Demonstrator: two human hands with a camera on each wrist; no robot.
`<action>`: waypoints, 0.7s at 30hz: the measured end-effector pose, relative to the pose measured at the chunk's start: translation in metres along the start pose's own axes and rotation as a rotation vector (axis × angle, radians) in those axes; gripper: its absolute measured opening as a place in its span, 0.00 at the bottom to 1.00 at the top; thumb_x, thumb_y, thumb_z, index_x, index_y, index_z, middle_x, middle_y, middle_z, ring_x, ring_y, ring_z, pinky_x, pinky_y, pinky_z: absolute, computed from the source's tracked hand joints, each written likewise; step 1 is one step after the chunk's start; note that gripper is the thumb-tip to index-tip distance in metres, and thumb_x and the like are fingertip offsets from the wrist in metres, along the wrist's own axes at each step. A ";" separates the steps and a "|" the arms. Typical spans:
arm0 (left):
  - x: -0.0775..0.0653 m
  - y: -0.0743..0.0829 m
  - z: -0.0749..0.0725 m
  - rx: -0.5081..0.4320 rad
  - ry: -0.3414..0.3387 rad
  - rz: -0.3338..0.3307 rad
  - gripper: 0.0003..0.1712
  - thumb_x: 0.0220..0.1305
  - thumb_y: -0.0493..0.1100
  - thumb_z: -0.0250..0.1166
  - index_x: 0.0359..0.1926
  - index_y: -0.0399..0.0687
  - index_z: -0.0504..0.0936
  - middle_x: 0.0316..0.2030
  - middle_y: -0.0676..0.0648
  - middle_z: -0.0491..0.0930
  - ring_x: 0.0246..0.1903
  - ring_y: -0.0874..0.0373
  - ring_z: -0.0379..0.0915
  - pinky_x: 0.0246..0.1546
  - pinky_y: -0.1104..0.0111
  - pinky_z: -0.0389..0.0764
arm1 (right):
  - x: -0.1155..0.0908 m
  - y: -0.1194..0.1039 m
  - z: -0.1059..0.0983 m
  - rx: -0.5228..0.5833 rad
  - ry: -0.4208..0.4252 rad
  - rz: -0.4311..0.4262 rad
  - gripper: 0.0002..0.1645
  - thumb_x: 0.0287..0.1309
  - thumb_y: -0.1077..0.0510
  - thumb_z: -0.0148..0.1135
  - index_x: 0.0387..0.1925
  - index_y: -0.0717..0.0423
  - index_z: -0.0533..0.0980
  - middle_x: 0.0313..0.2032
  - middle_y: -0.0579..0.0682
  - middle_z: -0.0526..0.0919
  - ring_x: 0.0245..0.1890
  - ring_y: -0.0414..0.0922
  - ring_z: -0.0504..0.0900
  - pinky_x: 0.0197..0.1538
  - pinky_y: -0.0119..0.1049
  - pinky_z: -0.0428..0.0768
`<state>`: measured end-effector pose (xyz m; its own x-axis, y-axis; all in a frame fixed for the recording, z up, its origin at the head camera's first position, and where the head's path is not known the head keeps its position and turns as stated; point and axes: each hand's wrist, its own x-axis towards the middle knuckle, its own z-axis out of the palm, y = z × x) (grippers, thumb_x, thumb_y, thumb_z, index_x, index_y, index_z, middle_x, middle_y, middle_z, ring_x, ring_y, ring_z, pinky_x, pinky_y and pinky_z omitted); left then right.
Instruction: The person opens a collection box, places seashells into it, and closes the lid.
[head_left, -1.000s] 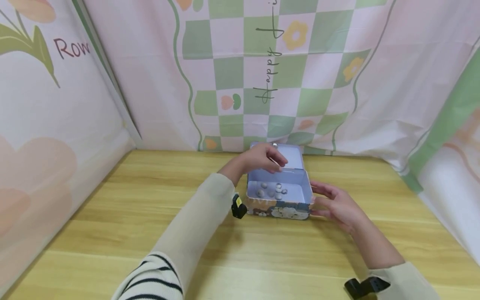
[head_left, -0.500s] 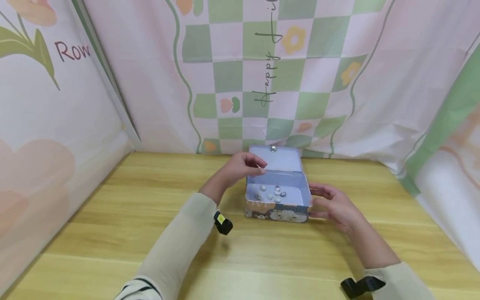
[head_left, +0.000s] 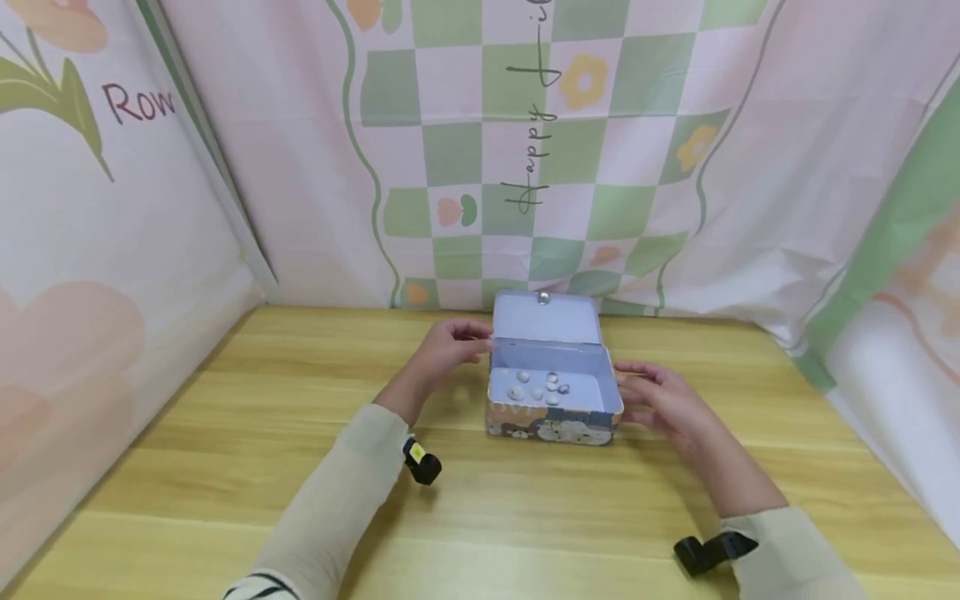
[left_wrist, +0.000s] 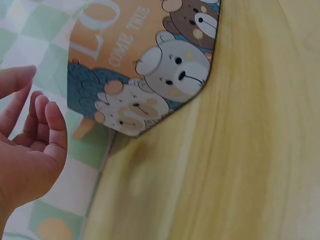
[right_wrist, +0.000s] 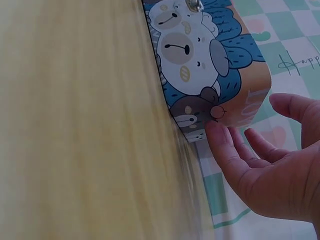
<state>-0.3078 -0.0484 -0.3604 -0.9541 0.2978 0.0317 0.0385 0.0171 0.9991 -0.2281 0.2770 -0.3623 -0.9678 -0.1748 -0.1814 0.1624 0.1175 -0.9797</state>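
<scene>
A rectangular tin box [head_left: 551, 425] printed with cartoon bears stands on the table, its hinged lid [head_left: 546, 318] tipped back. Several small pale round pieces [head_left: 537, 394] lie on the box floor; their kind is too small to tell. My left hand [head_left: 446, 354] is by the box's back left side, loosely bent and holding nothing. In the left wrist view, a gap shows between the left hand [left_wrist: 35, 155] and the tin box [left_wrist: 150, 70]. At the other side my right hand [head_left: 667, 408] has its fingertips against the right wall. The right wrist view shows these fingers [right_wrist: 222, 145] near the box corner.
The wooden table [head_left: 300, 467] runs back to a patterned curtain [head_left: 555, 150] just behind the lid. More printed cloth [head_left: 112, 233] hangs at the left. Each sleeve carries a black wrist camera [head_left: 422, 462].
From above the box, my left hand has moved left and down to its left side, uncovering the lid and clasp. The right hand stays at the right wall.
</scene>
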 end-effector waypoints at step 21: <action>0.025 -0.032 -0.004 -0.268 0.083 -0.176 0.25 0.65 0.28 0.60 0.62 0.30 0.70 0.55 0.33 0.75 0.51 0.45 0.78 0.54 0.58 0.77 | 0.051 0.000 -0.020 0.119 -0.001 -0.113 0.37 0.73 0.63 0.48 0.72 0.73 0.44 0.70 0.71 0.48 0.48 0.36 0.76 0.57 0.32 0.76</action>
<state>-0.3344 -0.0454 -0.3920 -0.9605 0.2339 -0.1508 -0.1980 -0.1936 0.9609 -0.2810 0.2872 -0.3702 -0.9810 -0.1809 -0.0693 0.0740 -0.0193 -0.9971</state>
